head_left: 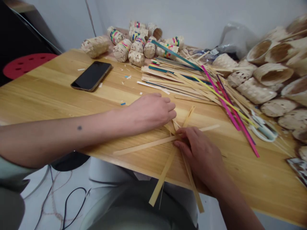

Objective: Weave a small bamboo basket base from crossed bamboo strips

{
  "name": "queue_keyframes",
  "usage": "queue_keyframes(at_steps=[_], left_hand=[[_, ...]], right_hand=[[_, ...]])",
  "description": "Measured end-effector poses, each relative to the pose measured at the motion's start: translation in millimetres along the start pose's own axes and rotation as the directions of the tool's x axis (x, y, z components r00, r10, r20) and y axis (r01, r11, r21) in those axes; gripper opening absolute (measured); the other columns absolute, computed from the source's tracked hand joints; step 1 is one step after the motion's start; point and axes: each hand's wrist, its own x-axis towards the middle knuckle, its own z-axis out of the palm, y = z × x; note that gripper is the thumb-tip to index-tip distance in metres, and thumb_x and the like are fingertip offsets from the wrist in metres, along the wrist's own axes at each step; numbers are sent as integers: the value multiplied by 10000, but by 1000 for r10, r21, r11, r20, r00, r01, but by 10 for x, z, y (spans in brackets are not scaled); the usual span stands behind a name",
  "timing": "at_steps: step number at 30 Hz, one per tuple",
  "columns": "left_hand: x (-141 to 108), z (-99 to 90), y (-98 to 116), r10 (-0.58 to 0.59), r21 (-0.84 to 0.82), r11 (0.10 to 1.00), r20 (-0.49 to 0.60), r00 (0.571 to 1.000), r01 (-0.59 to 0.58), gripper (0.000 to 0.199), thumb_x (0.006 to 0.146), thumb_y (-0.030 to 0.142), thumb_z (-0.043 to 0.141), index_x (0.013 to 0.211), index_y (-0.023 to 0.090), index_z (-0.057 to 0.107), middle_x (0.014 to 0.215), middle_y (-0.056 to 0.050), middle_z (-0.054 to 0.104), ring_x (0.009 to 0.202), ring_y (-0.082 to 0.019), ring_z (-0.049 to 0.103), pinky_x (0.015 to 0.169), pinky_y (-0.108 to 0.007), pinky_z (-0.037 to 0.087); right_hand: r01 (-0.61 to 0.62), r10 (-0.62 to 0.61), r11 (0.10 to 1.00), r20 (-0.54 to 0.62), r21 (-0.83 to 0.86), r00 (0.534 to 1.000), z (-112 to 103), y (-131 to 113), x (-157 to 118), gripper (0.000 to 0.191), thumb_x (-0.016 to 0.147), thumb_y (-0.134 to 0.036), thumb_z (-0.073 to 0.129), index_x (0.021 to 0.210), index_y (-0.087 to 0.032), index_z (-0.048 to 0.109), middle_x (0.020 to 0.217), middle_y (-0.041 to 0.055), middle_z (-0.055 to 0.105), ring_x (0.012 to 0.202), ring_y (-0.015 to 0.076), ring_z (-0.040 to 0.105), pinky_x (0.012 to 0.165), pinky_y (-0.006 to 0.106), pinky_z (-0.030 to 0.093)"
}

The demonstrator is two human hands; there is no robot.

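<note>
Several pale flat bamboo strips (163, 176) cross each other in a star shape at the table's front edge, two of their ends hanging over it. My right hand (202, 153) pinches the crossing between thumb and fingers. Just above and to the left, my left hand (153, 110) is closed, its fingers curled down over a strip that runs from the crossing. Its fingertips are mostly hidden from view. One long strip (144, 145) points left beneath my left forearm.
A pile of bamboo strips (184, 84), some coloured, lies behind my hands, with scissors (263, 129) at its right. Woven bamboo cylinders (136, 46) stand at the back; more woven tubes (273, 76) are heaped right. A phone (92, 76) lies left. Cables (75, 191) trail on the floor.
</note>
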Motion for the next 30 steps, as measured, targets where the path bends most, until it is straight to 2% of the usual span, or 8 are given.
queue_keyframes(at_steps=[10,15,20,25,30], left_hand=[[407,7,-41,111,110,988,15,994,-112,180,928,138,460,877,162,630,885,-56,679,835,-182,589,653,-333,312],[530,119,-22,144,94,986,-70,987,-138,184,938,149,452,892,175,628,879,-47,680,819,-173,589,643,-335,305],[487,118,-26,149,-32,988,-125,981,-154,163,930,227,488,864,183,631,891,-40,678,789,-173,585,644,-342,321],[398,103,-71,100,-86,990,-163,982,-115,186,919,230,484,826,176,636,845,-53,675,745,-167,582,639,-327,338],[377,210,-102,59,-104,992,-142,988,-74,154,905,222,500,847,172,634,836,-52,686,706,-168,587,605,-310,335]], right_hand=[[17,-17,1000,-10,14,1000,-6,6,2,71,913,-278,529,943,-223,564,934,45,660,884,227,623,661,331,423],[40,-41,999,4,25,999,-4,10,0,62,921,-267,524,918,-218,562,944,45,653,882,220,614,678,328,423],[9,-9,999,6,39,1000,1,8,1,62,913,-279,548,940,-226,564,958,38,656,898,222,615,688,333,426],[-19,22,999,-67,40,998,36,26,-18,197,889,-322,578,1056,-233,523,927,42,660,844,228,631,652,330,437],[43,-45,999,-74,-17,996,60,41,-30,341,922,-312,518,1258,-263,482,993,55,658,879,240,640,651,342,459]])
